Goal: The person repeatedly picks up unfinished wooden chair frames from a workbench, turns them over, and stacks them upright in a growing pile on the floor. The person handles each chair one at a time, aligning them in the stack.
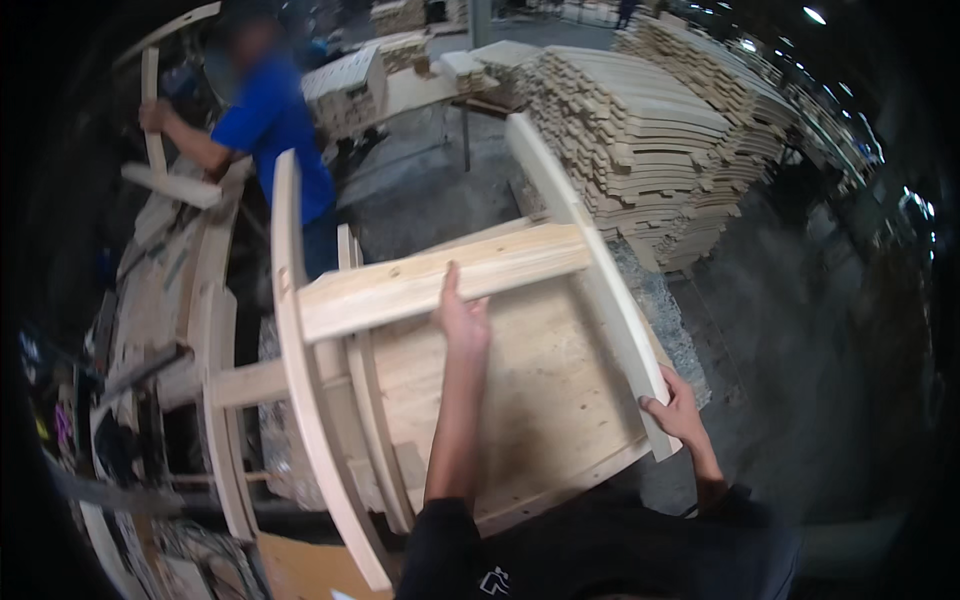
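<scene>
The frame (pixel 440 330) (curved rails joined by a flat crosspiece) lies on the plywood bench (pixel 540 400) before us. Our left hand (pixel 462 318) rests flat and open on the crosspiece (pixel 440 278); our right hand (pixel 678 410) closes around the right rail (pixel 590 270) end. We judge the overhanging rail could tip, since only one end is held.
</scene>
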Action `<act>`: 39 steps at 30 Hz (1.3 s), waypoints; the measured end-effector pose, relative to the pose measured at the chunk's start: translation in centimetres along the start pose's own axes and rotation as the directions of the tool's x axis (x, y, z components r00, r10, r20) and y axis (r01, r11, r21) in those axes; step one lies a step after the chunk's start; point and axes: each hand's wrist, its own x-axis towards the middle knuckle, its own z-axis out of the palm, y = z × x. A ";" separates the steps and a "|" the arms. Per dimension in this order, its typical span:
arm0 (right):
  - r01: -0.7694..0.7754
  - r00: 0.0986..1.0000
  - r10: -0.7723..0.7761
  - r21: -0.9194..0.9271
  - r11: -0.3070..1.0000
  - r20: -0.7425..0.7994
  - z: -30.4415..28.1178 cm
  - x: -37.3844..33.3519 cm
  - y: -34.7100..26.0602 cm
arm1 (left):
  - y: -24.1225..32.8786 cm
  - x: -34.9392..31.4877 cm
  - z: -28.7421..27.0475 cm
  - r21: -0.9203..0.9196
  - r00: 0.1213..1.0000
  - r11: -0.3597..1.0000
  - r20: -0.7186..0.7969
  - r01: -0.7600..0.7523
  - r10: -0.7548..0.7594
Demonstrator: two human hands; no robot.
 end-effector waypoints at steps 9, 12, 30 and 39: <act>-0.083 0.989 0.086 0.029 0.996 -0.117 -11.8 0.9 12.2 | -20.4 2.8 1.1 -0.106 0.948 0.952 -0.112 0.287 -0.298; -0.099 0.993 0.093 -0.066 0.993 -0.077 -14.1 2.8 15.4 | -23.7 4.8 -0.4 -0.123 0.935 0.940 -0.123 0.318 -0.333; 0.052 0.998 -0.039 -0.280 0.959 0.051 -5.4 8.1 20.1 | -20.0 10.9 -8.8 -0.054 0.928 0.988 -0.339 0.146 -0.156; 0.067 0.997 -0.071 -0.318 0.946 -0.002 -4.4 8.2 22.3 | -19.8 11.3 -10.5 0.046 0.950 0.987 -0.281 0.154 -0.135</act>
